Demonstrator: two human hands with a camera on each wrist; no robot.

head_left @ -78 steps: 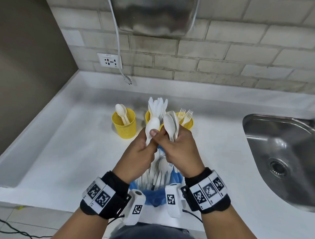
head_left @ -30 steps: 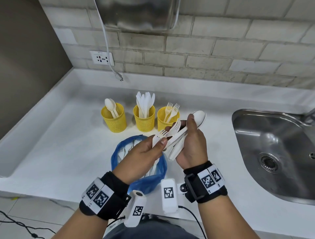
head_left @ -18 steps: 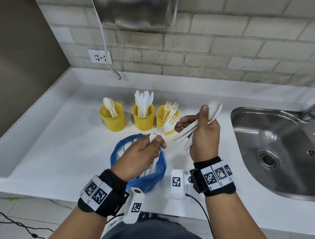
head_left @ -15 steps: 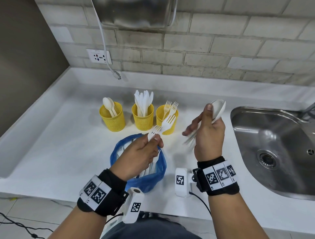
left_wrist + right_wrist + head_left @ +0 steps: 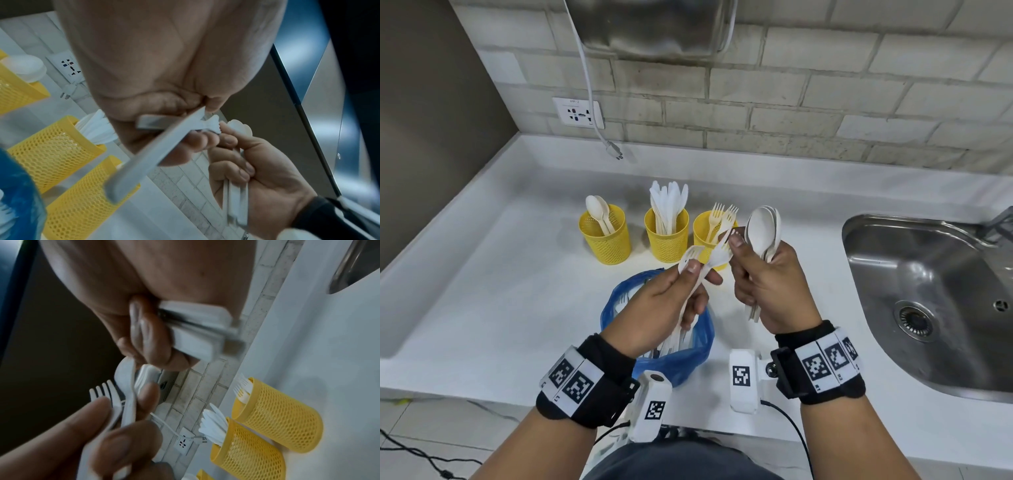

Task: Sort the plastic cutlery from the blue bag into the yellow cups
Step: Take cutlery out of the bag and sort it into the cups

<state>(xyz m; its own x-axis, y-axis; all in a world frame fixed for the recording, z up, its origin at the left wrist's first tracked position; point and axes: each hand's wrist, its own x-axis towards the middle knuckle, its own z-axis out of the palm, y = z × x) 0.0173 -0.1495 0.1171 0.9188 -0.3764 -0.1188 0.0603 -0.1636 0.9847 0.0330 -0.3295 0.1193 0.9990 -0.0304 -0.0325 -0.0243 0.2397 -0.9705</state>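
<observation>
Forks sit pinched in the left hand above the blue bag at the counter's front edge; the right hand clasps a bundle of spoons. Such cutlery looks light, thin and probably slippery, so it is best gripped at mid-handle.

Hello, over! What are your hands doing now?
Left hand gripping forks. Right hand gripping spoons. Yellow cups unobstructed.
</observation>
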